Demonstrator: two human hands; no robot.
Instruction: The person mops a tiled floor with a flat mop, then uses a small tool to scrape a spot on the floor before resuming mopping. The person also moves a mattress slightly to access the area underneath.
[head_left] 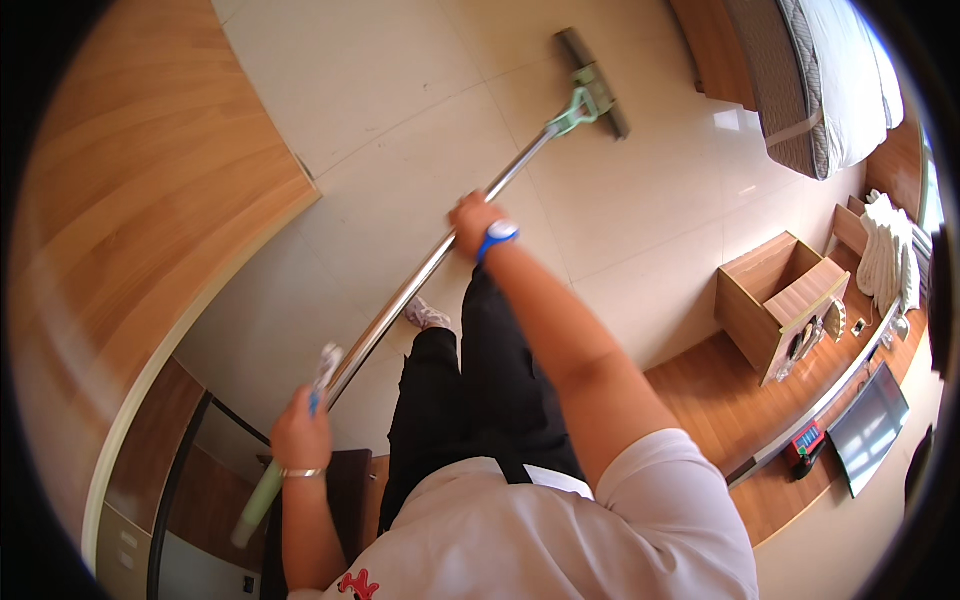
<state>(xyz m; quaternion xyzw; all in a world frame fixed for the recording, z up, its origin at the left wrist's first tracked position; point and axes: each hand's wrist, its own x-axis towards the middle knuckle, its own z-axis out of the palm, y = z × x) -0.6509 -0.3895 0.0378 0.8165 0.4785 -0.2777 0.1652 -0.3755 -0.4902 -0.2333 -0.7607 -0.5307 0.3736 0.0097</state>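
A sponge mop with a long metal pole [408, 290] runs slantwise across the view. My right hand [475, 224], with a blue-strapped watch at its wrist, is closed round the middle of the pole. Lower down, my left hand [302, 436] is closed round the pole near its pale green grip [260, 505]. A small whitish and blue thing [324, 372] sticks up from the left hand; blur hides its kind. At the far end, the mop head [594, 88] with its light green joint rests on the tiled floor [430, 110].
A wooden panel [150, 190] fills the left side, its corner close to the pole. To the right stand a small wooden cabinet [765, 300], a desk with a dark screen [868, 428] and white cloths [888, 250]. A mattress [800, 90] lies at far right.
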